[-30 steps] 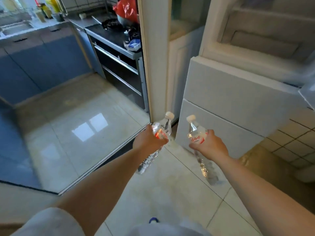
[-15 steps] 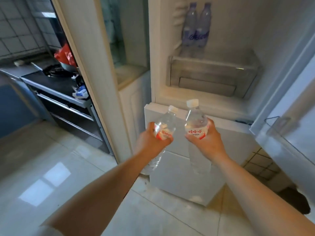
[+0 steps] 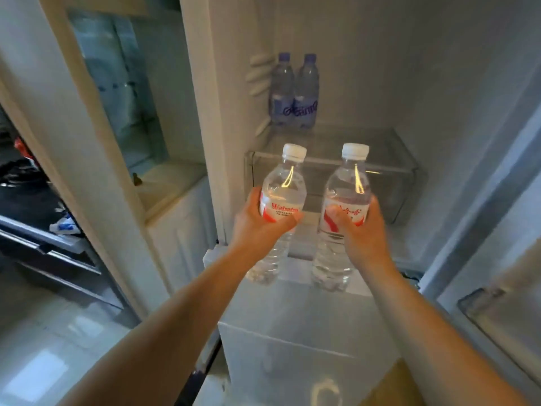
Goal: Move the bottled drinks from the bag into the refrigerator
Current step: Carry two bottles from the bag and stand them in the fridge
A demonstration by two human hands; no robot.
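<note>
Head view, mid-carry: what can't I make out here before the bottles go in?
- The bag: outside the head view.
- Fridge door shelf: cut by the right edge and blurred.
- Right bottle: label partly covered by the right hand.
- Left bottle: lower body hidden behind the left hand.
- Two blue-capped bottles: label print too blurred to read.
- Clear drawer: contents unclear.

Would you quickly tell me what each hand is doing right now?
Left hand: grips a clear plastic white-capped water bottle.
Right hand: grips a second clear plastic white-capped water bottle.
</note>
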